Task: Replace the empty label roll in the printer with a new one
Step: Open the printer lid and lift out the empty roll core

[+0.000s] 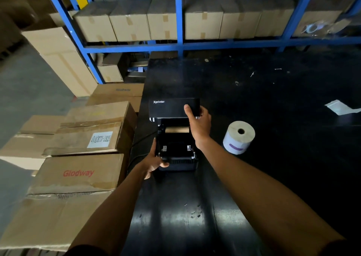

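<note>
Printer (175,150) lid (172,107) raised — right hand (199,123) fingers grasp it; left hand (154,163) grips base.

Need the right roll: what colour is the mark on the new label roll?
Purple, on the white label roll; head view.

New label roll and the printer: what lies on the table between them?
In the head view, only bare black table between the new label roll and the printer; the right hand's forearm crosses above it.

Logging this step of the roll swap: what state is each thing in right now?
printer lid: raised open, gripped by right hand
printer bay: holds only a bare brown core
new label roll: on the table, standing on end, untouched
left hand: grips the printer's front left corner
</note>
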Tool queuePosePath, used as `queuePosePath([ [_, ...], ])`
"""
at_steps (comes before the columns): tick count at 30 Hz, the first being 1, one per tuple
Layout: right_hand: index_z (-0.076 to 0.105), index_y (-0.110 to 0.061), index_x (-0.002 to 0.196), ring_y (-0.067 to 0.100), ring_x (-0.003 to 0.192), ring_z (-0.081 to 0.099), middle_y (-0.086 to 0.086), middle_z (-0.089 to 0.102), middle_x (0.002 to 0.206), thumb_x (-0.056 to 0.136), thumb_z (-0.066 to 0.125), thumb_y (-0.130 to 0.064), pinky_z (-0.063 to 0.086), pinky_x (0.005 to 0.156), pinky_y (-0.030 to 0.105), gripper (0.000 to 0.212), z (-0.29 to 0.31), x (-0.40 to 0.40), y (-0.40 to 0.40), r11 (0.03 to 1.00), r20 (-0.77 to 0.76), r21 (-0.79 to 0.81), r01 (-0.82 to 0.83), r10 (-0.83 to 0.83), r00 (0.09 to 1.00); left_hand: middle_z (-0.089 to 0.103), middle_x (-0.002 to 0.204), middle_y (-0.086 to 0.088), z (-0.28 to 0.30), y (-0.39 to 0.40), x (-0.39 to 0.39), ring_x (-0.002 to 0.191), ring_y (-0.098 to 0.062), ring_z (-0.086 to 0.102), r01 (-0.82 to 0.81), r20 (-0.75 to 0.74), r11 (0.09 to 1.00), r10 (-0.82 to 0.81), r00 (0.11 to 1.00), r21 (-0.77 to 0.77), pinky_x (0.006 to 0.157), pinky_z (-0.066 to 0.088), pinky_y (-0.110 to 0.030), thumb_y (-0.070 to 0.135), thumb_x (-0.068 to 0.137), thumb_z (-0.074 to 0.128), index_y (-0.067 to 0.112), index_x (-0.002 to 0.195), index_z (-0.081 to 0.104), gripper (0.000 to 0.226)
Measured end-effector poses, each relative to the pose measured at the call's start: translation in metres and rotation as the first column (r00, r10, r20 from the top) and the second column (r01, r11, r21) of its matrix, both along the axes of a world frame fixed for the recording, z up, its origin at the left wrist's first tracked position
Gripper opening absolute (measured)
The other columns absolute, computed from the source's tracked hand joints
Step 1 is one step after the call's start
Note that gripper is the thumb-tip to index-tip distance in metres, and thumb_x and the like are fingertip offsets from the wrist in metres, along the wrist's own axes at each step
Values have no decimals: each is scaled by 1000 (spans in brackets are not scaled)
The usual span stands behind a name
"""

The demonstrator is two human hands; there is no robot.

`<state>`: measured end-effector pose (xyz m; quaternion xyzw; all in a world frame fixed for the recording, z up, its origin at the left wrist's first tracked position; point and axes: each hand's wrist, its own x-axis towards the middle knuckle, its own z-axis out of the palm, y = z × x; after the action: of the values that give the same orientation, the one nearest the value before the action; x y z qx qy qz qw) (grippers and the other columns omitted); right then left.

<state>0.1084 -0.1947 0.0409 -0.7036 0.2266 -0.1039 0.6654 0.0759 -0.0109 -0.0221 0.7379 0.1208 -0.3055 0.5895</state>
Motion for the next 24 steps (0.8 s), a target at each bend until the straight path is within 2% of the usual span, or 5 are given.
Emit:
queuePosePath([
  [4, 52, -27, 134, 13, 113, 49, 2, 40, 142, 94, 45, -55, 39, 97, 28, 50, 4, 11, -9, 997, 14, 72, -31, 30, 999, 37, 155, -11, -2, 0, 2, 126, -25, 45, 42, 18, 999, -43, 999, 27, 92, 45, -32, -22, 78, 62, 38, 155, -5, 119],
  [7, 51, -31, 136, 15, 125, 49, 0, 44, 142, 94, 44, -57, 40, 107, 35, 50, -2, 19, -11, 998, 31, 53, -46, 44, 999, 38, 155, -9, -5, 6, 4, 124, -22, 46, 97, 16, 995, -97, 995, 30, 94, 41, -29, -19, 80, 64, 35, 155, -7, 117],
  [10, 52, -28, 134, 15, 126, 50, -1, 52, 139, 92, 46, -60, 41, 104, 32, 54, 1, 35, -11, 997, 42, 70, -23, 20, 999, 39, 154, -10, -8, 11, 9, 125, -18, 45, 151, 24, 987, -153, 988, 59, 95, 39, -26, -16, 79, 68, 32, 155, -10, 119],
  [15, 40, -28, 144, 21, 135, 42, 1, 41, 150, 96, 34, -59, 35, 103, 33, 57, 1, 62, -3, 993, 9, 118, 15, -16, 1000, 11, 162, -23, -13, 17, 28, 149, -37, 12, 290, 40, 915, -313, 949, 280, 118, 20, -53, 9, 69, 84, 38, 151, -21, 136],
  [24, 18, -39, 150, 24, 144, 30, -1, 28, 159, 103, 27, -45, 27, 114, 42, 49, -20, 72, -7, 993, -70, 85, -87, 93, 993, 2, 164, -18, -21, 29, 40, 150, -37, 8, 442, 13, 845, -467, 884, 300, 118, 18, -56, 33, 64, 89, 47, 141, -34, 147],
])
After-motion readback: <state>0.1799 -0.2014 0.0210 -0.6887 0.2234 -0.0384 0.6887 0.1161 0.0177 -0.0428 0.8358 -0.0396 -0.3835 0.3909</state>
